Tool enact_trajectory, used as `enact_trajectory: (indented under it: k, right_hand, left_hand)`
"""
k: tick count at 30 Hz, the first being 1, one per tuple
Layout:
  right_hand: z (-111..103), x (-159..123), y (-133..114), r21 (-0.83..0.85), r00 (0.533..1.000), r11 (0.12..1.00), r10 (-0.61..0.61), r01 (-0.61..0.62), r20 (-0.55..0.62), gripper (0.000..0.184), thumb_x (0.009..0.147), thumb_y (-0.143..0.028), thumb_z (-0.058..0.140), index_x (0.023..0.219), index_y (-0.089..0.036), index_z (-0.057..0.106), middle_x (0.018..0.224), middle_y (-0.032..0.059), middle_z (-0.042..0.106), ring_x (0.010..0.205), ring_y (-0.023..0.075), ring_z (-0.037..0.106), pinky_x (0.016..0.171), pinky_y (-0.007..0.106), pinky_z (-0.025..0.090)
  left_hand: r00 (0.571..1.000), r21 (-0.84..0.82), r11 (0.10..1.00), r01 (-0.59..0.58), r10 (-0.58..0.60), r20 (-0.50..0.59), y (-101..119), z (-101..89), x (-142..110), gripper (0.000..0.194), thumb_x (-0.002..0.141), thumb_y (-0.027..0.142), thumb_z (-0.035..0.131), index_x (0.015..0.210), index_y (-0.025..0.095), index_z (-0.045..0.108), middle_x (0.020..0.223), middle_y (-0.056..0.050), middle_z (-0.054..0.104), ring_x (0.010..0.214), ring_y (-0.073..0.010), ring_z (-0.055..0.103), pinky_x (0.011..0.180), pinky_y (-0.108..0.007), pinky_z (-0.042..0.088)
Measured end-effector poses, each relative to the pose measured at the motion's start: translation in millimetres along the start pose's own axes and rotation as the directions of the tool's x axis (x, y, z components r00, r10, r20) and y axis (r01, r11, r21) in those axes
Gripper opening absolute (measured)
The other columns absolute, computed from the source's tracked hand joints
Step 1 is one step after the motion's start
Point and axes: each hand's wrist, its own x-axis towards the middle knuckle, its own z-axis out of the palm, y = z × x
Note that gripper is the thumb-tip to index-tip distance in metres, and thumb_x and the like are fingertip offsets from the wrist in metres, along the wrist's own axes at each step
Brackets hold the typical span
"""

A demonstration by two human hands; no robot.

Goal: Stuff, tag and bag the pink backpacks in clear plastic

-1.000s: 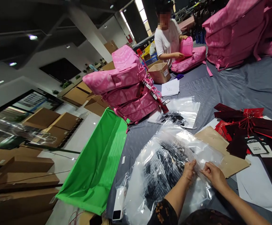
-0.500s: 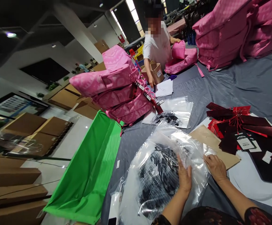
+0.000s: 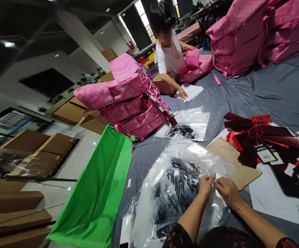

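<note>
In front of me lies a clear plastic bag (image 3: 170, 193) with black printed lettering and a dark net-like pattern. My left hand (image 3: 206, 184) pinches the plastic near its right side, thumb and fingers together. Close beside it, my right hand (image 3: 228, 191) has its fingers curled on the same bag's edge. The two hands almost meet. A brown paper sheet or envelope (image 3: 238, 165) lies just past my right hand. More clear printed bags (image 3: 201, 120) rest flat beyond the one I hold.
Pink backpacks (image 3: 128, 93) are stacked at left, with more pink backpacks (image 3: 239, 38) at back right. Dark red hang tags (image 3: 257, 132) and white sheets (image 3: 273, 196) lie at right. Green fabric (image 3: 95, 186) hangs at left. Opposite, a co-worker (image 3: 170, 55) touches white papers (image 3: 192, 91).
My left hand has gone from flat on the bag to pinching its edge. My right hand has moved left, close to it. The co-worker's hand has shifted right onto the papers.
</note>
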Motion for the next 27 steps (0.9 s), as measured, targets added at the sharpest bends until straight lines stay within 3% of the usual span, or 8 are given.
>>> enact_trajectory:
  k: [3,7,10,12,16,21,25,27]
  right_hand:
    - [3,-2,-3,0.053,0.998,0.997,-0.058,0.058,0.008,0.029,0.102,-0.029,0.048,0.087,-0.028,0.072,0.081,0.0008,0.066,0.077,0.0161,0.060,0.071,0.028,0.047]
    - [5,1,38,-0.046,0.973,0.975,0.212,-0.217,-0.091,0.033,0.103,-0.029,0.043,0.115,-0.019,0.071,0.093,0.0102,0.067,0.086,0.0237,0.061,0.071,0.035,0.048]
    - [8,5,63,-0.076,0.958,0.956,0.280,-0.284,-0.061,0.028,0.100,-0.029,0.048,0.102,-0.022,0.075,0.085,0.0080,0.067,0.080,0.0235,0.060,0.067,0.035,0.045]
    - [12,5,67,-0.070,0.958,0.955,0.285,-0.287,-0.032,0.025,0.098,-0.027,0.052,0.092,-0.025,0.076,0.080,0.0053,0.066,0.079,0.0217,0.060,0.068,0.033,0.045]
    - [16,4,59,-0.061,0.948,0.947,0.312,-0.316,-0.062,0.027,0.099,-0.027,0.051,0.092,-0.024,0.077,0.083,0.0055,0.067,0.081,0.0210,0.062,0.072,0.032,0.047]
    - [5,8,44,-0.067,0.946,0.945,0.312,-0.319,-0.091,0.031,0.101,-0.026,0.046,0.091,-0.023,0.075,0.085,0.0057,0.066,0.081,0.0200,0.062,0.067,0.030,0.046]
    - [-1,16,16,-0.045,0.978,0.977,0.206,-0.207,-0.033,0.029,0.101,-0.021,0.048,0.084,-0.023,0.072,0.079,0.0052,0.065,0.078,0.0200,0.061,0.068,0.031,0.044]
    - [0,17,-4,-0.004,0.994,0.994,0.113,-0.113,0.013,0.031,0.100,-0.018,0.047,0.080,-0.024,0.070,0.077,0.0039,0.065,0.075,0.0196,0.060,0.066,0.031,0.044]
  left_hand:
    - [0.995,0.047,0.997,-0.069,0.072,-0.063,0,-1.0,4,0.052,0.066,0.058,0.082,0.048,0.020,0.049,0.052,0.004,0.041,0.063,-0.0160,0.045,0.069,-0.030,0.039]
    - [0.983,0.069,0.987,-0.146,0.153,-0.102,-4,-5.0,1,0.043,0.079,0.058,0.070,0.061,0.021,0.060,0.068,-0.003,0.059,0.076,-0.0215,0.053,0.082,-0.033,0.043]
    - [0.983,0.070,0.986,-0.148,0.155,-0.095,-8,-3.5,-2,0.043,0.080,0.059,0.068,0.059,0.022,0.059,0.068,-0.004,0.060,0.077,-0.0239,0.055,0.085,-0.036,0.044]
    - [0.985,0.059,0.988,-0.145,0.150,-0.090,-11,-1.8,-2,0.044,0.079,0.060,0.068,0.058,0.022,0.059,0.067,-0.004,0.059,0.076,-0.0240,0.054,0.085,-0.036,0.044]
    - [0.988,-0.006,0.990,-0.141,0.140,-0.064,-15,-2.2,0,0.048,0.075,0.066,0.068,0.059,0.021,0.061,0.067,-0.004,0.060,0.075,-0.0232,0.054,0.082,-0.035,0.044]
    - [0.994,-0.122,0.987,-0.109,0.104,-0.043,-19,-3.9,1,0.061,0.063,0.080,0.070,0.059,0.020,0.060,0.064,-0.002,0.056,0.070,-0.0199,0.051,0.074,-0.032,0.043]
    - [0.999,-0.217,0.975,-0.048,0.042,-0.034,-22,-2.7,2,0.071,0.059,0.090,0.064,0.059,0.020,0.055,0.061,0.001,0.051,0.063,-0.0155,0.046,0.067,-0.030,0.041]
    - [0.999,-0.241,0.970,-0.023,0.017,-0.030,-22,-2.7,5,0.071,0.056,0.088,0.070,0.059,0.019,0.053,0.058,0.002,0.048,0.060,-0.0135,0.043,0.063,-0.029,0.040]
